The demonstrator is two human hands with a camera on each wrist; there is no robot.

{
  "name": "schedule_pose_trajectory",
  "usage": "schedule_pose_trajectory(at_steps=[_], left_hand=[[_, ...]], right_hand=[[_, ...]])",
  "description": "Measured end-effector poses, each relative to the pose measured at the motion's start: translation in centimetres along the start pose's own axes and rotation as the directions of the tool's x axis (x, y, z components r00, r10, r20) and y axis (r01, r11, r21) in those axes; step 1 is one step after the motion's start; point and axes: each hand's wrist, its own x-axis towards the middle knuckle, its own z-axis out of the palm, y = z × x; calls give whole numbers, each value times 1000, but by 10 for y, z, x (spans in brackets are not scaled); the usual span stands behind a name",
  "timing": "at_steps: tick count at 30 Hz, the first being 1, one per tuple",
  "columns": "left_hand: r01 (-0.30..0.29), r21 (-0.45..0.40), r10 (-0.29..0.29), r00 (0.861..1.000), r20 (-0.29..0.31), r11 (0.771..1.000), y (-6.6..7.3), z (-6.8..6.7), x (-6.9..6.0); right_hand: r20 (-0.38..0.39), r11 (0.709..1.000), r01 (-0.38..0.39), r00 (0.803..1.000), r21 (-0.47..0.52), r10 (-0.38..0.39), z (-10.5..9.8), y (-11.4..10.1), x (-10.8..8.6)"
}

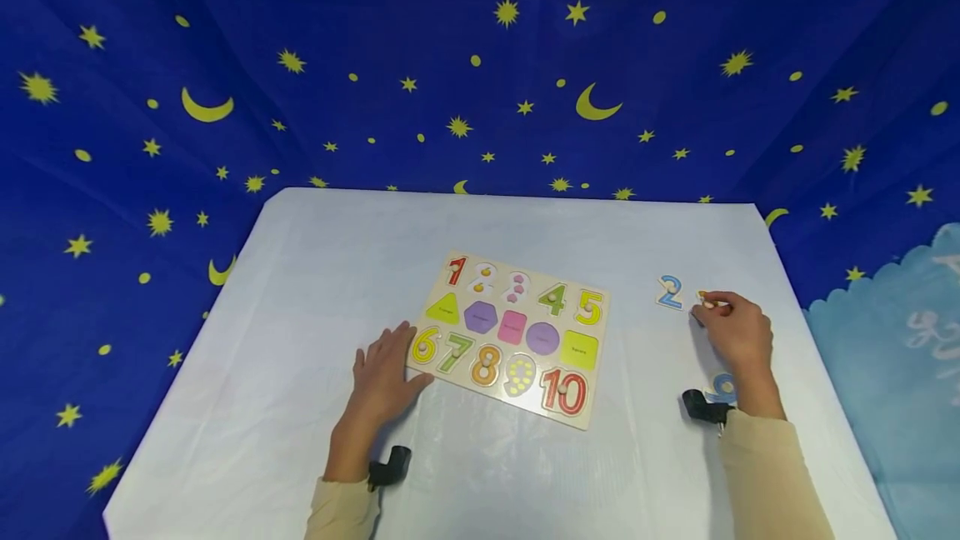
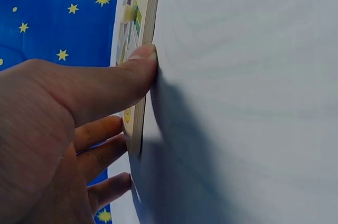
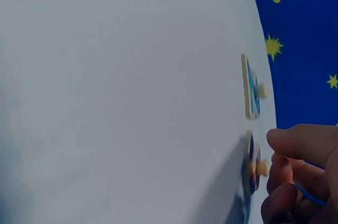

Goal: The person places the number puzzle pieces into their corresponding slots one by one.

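A wooden number puzzle board [image 1: 491,390] lies at a slant on the table. Knobbed numbers such as the red 10 [image 1: 564,391] sit in it, while the 2, 3 and 9 recesses show printed pictures. My left hand [image 1: 384,377] rests at the board's left corner, its thumb [image 2: 119,84] against the near edge and fingers spread along the side. To the right, my right hand [image 1: 738,336] hovers over a small knobbed puzzle piece [image 3: 252,163], mostly hidden in the head view. Thumb and fingers stand apart beside its knob. A blue number 2 [image 1: 670,293] lies just left of that hand.
A blue number 9 piece [image 1: 722,388] lies near the right wrist, partly covered by a black wrist camera [image 1: 705,407]. Another camera [image 1: 390,467] is on the left wrist. The white table [image 1: 337,257] is backed by dark blue cloth [image 1: 525,48] with stars and moons.
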Motion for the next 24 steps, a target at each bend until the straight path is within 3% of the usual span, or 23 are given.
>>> schedule_pose_trajectory(at_steps=[7,24], left_hand=[[7,1,-7,1000,3,1000,1,0,0],[-13,0,13,1000,7,1000,-2,1,0]], right_hand=[[-18,999,-20,1000,-48,20,0,9,7],[-52,994,-104,993,29,105,7,15,11]])
